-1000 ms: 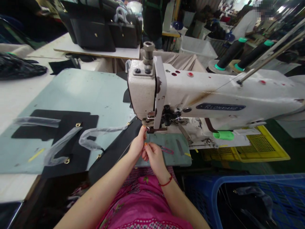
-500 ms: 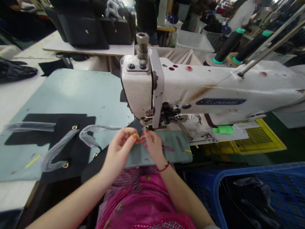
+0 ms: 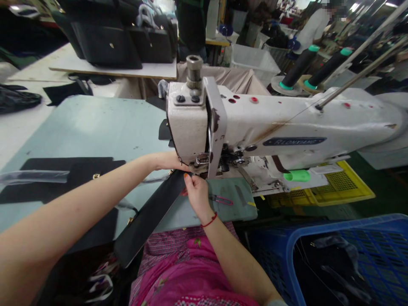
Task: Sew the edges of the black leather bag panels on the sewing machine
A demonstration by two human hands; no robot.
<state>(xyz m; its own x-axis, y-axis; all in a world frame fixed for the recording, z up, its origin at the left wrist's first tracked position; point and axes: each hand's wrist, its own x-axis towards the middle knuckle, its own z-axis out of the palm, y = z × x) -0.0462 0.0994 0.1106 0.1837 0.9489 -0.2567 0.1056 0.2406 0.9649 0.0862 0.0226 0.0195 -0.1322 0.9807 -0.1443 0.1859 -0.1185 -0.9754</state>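
A white industrial sewing machine [image 3: 191, 123] stands on a pale green table [image 3: 95, 127]. A long black leather piece [image 3: 149, 216] runs from my lap up to the needle area. My right hand [image 3: 195, 193] grips the end of this piece just in front of the presser foot, with the fingers closed on its edge. My left hand [image 3: 167, 161] reaches across the piece to the left side of the machine head, and its fingers are hidden behind the head. Small pink snips [image 3: 220, 199] lie on the table right of my right hand.
Black panels [image 3: 63, 170] with plastic-wrapped handles lie at the left. A blue crate [image 3: 296, 250] is at the lower right, a yellow tray [image 3: 353, 191] under the machine arm. Two thread cones [image 3: 296, 70] stand behind. Black handbags [image 3: 108, 46] sit on a far table; a person [image 3: 314, 27] works beyond.
My left hand went from in front of the needle to the left side of the machine head. The black piece now lies up by the foot, with my right hand on its end.
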